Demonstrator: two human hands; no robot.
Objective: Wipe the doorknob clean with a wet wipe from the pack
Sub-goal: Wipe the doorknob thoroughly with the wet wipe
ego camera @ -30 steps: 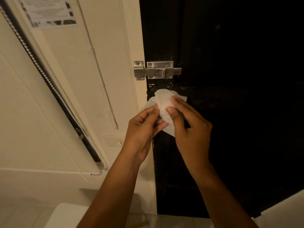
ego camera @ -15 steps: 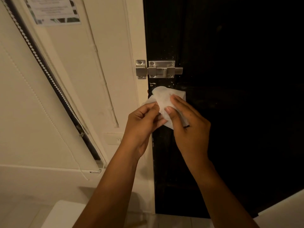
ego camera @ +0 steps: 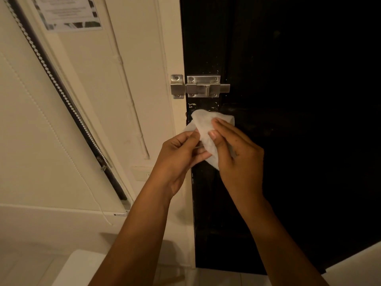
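Observation:
A white wet wipe (ego camera: 203,124) is held up in front of the black door (ego camera: 288,141), just below the metal slide bolt. My left hand (ego camera: 177,155) pinches its lower left edge. My right hand (ego camera: 237,159) grips its right side with thumb and fingers. The doorknob is hidden behind the wipe and my hands. The wipe pack is out of view.
A steel slide bolt (ego camera: 201,86) spans the door and the cream frame (ego camera: 173,48). A blind with a bead chain (ego camera: 53,65) slants down the left wall. A paper notice (ego camera: 68,13) hangs at the top left. White surfaces show at the bottom left (ego camera: 78,269) and bottom right corners.
Both hands and the wipe have stayed at about the same spot below the bolt; the fingers have shifted slightly on the wipe and its shape has changed a little.

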